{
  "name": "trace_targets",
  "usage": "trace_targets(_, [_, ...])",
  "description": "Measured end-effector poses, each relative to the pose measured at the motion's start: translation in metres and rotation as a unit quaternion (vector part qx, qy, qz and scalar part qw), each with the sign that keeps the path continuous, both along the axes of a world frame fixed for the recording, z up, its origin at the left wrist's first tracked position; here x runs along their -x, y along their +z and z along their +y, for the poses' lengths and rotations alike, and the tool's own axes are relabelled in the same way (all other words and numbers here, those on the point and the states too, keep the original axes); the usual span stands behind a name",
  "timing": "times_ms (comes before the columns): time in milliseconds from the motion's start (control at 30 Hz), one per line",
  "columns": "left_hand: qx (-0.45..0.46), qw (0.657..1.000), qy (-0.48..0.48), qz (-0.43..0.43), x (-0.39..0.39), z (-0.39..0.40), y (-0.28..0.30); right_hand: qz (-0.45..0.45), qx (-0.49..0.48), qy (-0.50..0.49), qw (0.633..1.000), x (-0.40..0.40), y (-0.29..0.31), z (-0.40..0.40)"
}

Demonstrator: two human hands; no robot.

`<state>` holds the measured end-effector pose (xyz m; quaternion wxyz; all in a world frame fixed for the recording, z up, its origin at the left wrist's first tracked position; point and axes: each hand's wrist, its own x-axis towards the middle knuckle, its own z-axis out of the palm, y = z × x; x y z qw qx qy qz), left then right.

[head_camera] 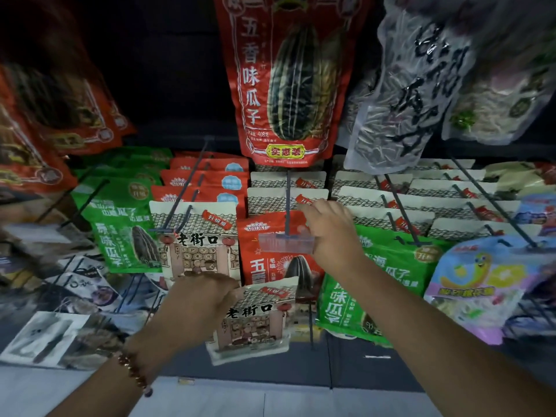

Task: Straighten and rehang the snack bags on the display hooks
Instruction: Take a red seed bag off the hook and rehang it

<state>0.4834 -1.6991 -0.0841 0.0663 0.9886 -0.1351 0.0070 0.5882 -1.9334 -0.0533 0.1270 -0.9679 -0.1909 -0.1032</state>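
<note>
a dark display wall (180, 85) carries rows of black hooks (400, 203) above a pale floor (270, 398). red, green and cream snack packs hang in files on the hooks, with a big red seed bag (285, 85) above. the left hand (198, 299) pinches the top corner of a loose cream snack bag (252, 320), tilted, printed with a shopfront and black characters, below the middle row. the right hand (331, 233) grips the clear price tag holder (285, 242) on the middle hook's tip.

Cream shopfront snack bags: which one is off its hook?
The cream shopfront bag pinched at its top corner by the left hand, low in front of the red bags. The other cream bags hang on hooks behind.
</note>
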Motion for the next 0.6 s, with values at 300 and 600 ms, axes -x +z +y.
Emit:
trace_targets(300, [0.063, 0.997, 0.035, 0.027, -0.001, -0.008, 0.003, -0.038, -0.047, 0.016, 0.998, 0.004, -0.010, -0.003])
trace_targets(600, [0.052, 0.998, 0.002, 0.033, -0.007, 0.000, 0.001, -0.084, -0.101, 0.023, 0.991, 0.041, -0.013, -0.003])
